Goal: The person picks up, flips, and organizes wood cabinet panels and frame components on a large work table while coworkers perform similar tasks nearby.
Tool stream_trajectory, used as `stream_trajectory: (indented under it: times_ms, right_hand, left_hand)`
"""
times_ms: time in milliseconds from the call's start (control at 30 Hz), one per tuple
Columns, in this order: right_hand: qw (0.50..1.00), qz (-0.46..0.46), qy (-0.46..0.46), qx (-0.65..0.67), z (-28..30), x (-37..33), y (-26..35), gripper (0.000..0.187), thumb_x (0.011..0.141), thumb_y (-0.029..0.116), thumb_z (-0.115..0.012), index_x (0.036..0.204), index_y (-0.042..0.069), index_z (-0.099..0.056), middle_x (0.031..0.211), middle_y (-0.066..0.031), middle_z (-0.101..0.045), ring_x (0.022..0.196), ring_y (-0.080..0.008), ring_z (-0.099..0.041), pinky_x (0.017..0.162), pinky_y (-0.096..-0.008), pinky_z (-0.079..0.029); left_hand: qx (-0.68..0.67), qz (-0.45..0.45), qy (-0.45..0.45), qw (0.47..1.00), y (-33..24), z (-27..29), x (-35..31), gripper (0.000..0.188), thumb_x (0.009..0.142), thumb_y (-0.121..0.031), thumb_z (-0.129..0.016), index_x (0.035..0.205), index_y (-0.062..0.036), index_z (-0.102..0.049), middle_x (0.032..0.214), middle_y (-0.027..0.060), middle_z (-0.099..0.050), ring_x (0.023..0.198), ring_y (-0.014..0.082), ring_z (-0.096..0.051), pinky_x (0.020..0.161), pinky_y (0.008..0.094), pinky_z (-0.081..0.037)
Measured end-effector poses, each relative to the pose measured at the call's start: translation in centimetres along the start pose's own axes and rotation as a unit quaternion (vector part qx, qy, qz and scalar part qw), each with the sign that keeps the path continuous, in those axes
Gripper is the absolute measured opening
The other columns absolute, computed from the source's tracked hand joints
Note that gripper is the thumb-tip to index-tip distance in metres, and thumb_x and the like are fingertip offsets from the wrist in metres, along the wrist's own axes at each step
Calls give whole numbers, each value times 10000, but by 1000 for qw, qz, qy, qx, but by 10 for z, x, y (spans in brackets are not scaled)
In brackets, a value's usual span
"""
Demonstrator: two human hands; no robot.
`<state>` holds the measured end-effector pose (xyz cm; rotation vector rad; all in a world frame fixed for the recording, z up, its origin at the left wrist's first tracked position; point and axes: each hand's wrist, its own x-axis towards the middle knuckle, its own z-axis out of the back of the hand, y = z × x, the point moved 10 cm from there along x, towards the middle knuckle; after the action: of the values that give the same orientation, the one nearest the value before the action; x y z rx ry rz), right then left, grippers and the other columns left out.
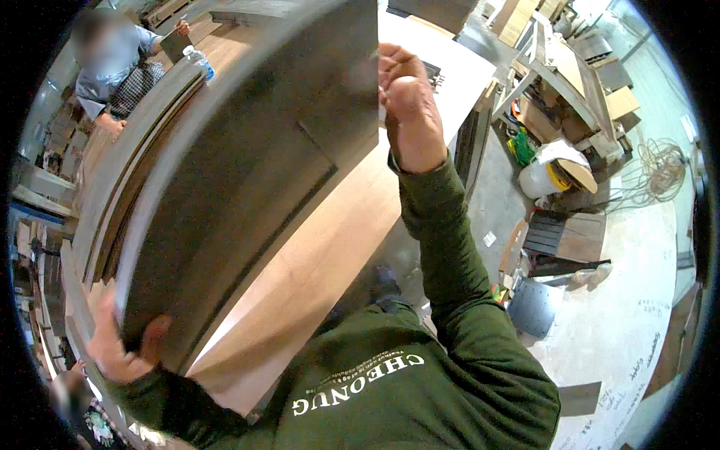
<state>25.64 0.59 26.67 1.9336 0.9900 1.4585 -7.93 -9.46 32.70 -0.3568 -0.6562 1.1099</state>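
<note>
In the head view, a large dark board [247,165] is held up at a slant between the person's two hands, over a desk [360,214] with a light wood top. It runs from the lower left to the top of the view, and its far edge is blurred. The left hand [127,341] is at the board's lower left corner; its grip is clasped around the edge, with the thumb on the near face and the fingers on the other side. The right hand [409,90] is at the opposite end, its grip bent around the board's right edge. Both arms are in dark green sleeves [461,247].

Just beyond the board, on the left, lies a stack of long boards [120,195]. A clear bottle [199,64] stands near its far end, and a co-worker [124,75] is behind it, one hand touching a small dark panel [175,46].

On the right, well apart from the hands, are a wooden frame [566,82], a white bucket [537,180] with something flat on top, and a loose coil of cable [660,171].
</note>
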Motion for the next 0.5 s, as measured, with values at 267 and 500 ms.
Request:
stream_trajectory:
  times_ms: [267, 500]
  right_hand:
    - [971, -209, -115, -31, 129, -80, -179, 520, 829, 372, -556, 1215, 49, -426, 1154, -88, -502, 1054, -178, -467, 865, -321, -400]
    - [988, -148, -38, 29, 44, -54, -120, 521, 702, 327, -741, 1070, 16, -544, 938, -37, -602, 874, -152, -547, 770, -292, -448]
  left_hand:
    - [354, -56, -39, 933, 9, -119, 11, 490, 590, -451, -724, 778, -63, -490, 551, 106, -503, 526, 306, -527, 516, 388, -389]
    - [289, -9, 21, 957, 13, -58, 25, 450, 622, -371, -739, 925, -94, -555, 702, 121, -613, 600, 334, -586, 536, 401, -453]
